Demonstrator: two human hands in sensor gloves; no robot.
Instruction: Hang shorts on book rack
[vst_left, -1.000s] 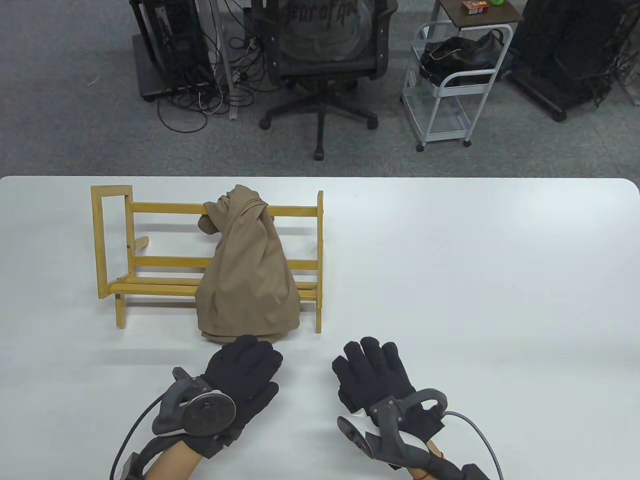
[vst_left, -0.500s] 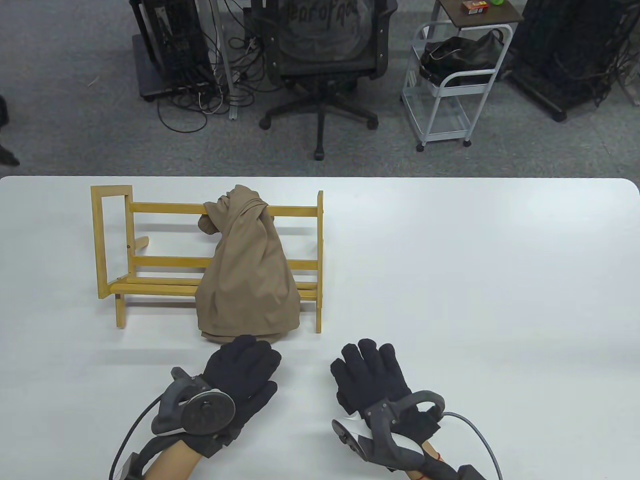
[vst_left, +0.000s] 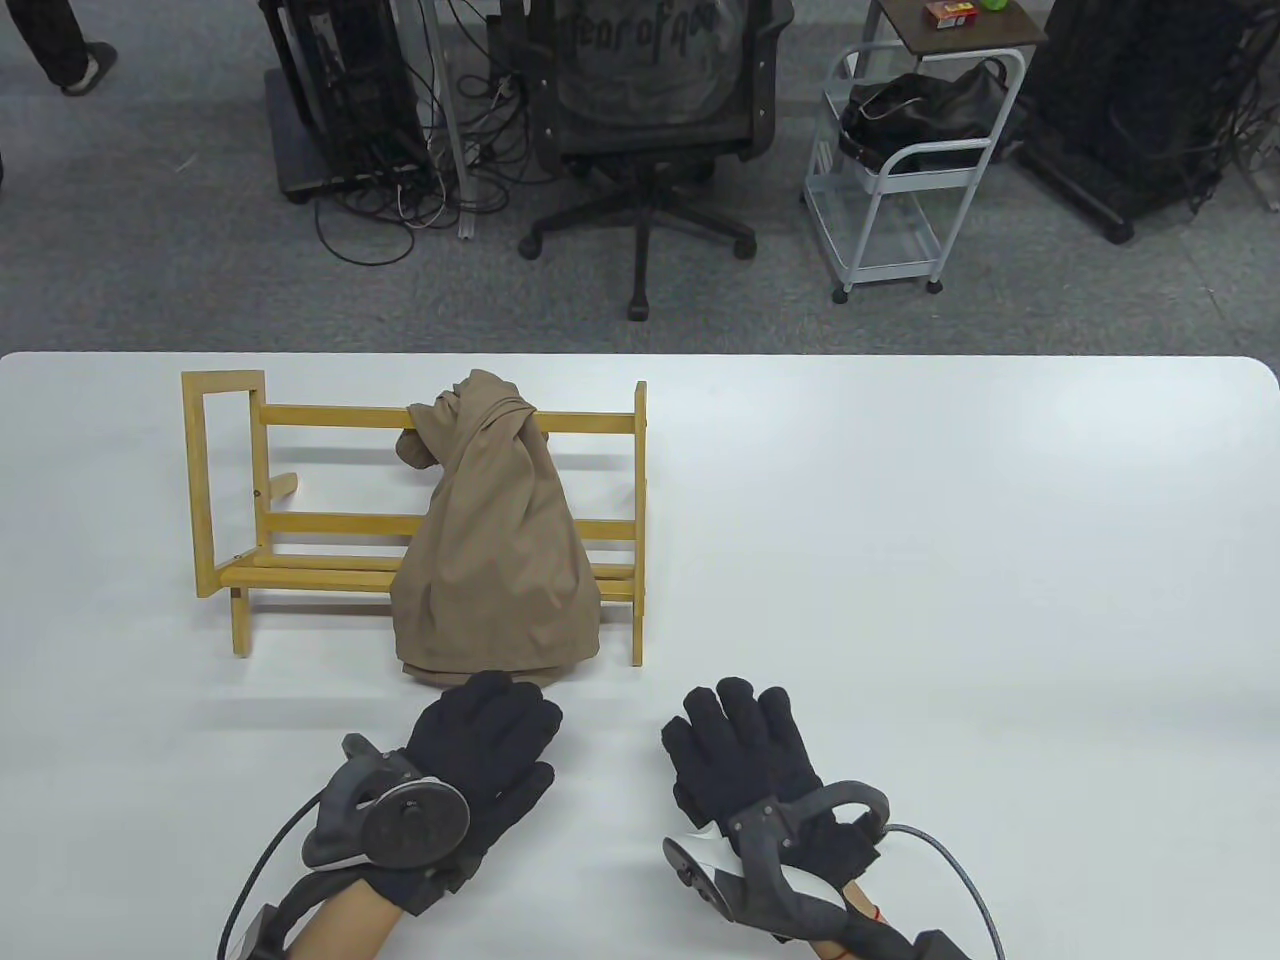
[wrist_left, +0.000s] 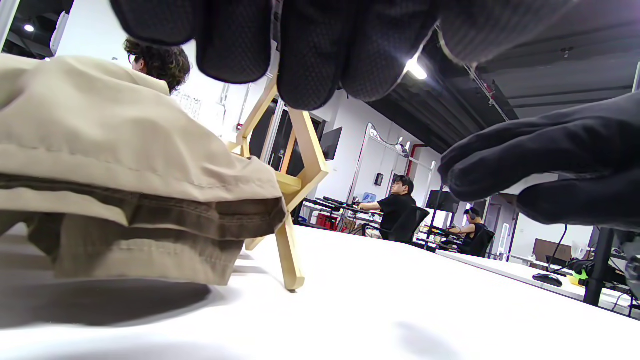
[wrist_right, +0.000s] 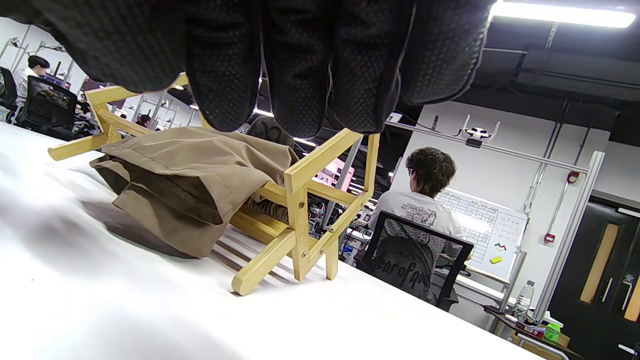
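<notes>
The brown shorts (vst_left: 495, 545) cover the middle of the wooden book rack (vst_left: 225, 485), so the bars under the cloth cannot be seen. In the table view the tips of the left hand (vst_left: 478, 760) are right at the bottom edge of the shorts, and it is hard to tell if they touch the cloth. In the left wrist view the shorts (wrist_left: 125, 165) fill the left side and run out of the picture, and only one end of the book rack (wrist_left: 295, 175) peeks out behind them. The wrists run off the bottom edge of the table view.

The left hand lies flat on the white tabletop (vst_left: 950, 560), palm down, fingers loose and a bit spread. It holds nothing. The right hand (vst_left: 755, 770) also lies palm down on the tabletop, fingers spread, holding nothing. It is well apart from the shorts and the rack. In the right wrist view the fingers (wrist_right: 300, 70) hang down with nothing in them.

The shorts are plain tan. They are bunched at the top, where they go over the top bar of the rack. Lower down they spread wide like a bell, and the hem rests on the tabletop in front of the rack. The right wrist view shows a darker folded hem (wrist_right: 165, 195). The rack stands on the left part of the tabletop.
</notes>
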